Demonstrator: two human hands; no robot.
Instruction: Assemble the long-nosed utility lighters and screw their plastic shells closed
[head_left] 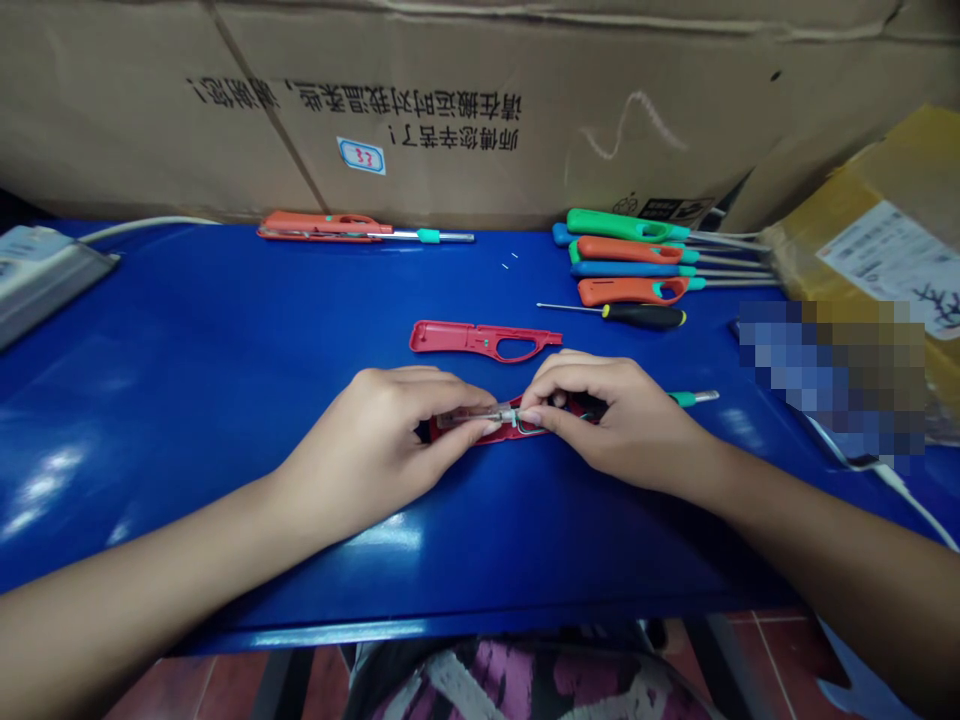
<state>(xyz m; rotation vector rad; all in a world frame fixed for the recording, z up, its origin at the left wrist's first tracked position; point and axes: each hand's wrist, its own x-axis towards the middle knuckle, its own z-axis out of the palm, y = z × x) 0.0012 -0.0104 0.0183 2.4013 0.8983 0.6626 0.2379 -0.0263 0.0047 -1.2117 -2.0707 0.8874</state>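
Observation:
An opened red long-nosed lighter (pixel 517 433) lies on the blue table, with its inner parts showing. My left hand (pixel 405 415) is closed around its handle end, thumb and index finger on a clear fuel tank (pixel 457 416). A small white fitting (pixel 510 416) sits at the end of that tank. My right hand (pixel 615 410) pinches the lighter just beside this fitting, near a thin wire loop. What lies between those fingertips is mostly hidden. The lighter's teal collar and metal tip (pixel 694 398) stick out past my right hand. Just behind lies the separate red cover half (pixel 480 340).
An orange lighter (pixel 322 226) with an open side lies at the back. Several green, orange and blue lighters (pixel 630 290) are stacked at right, near a screwdriver (pixel 645 316). Two tiny pins lie mid-table. A cardboard box (pixel 450 60) stands behind; a taped package (pixel 855 190) is right.

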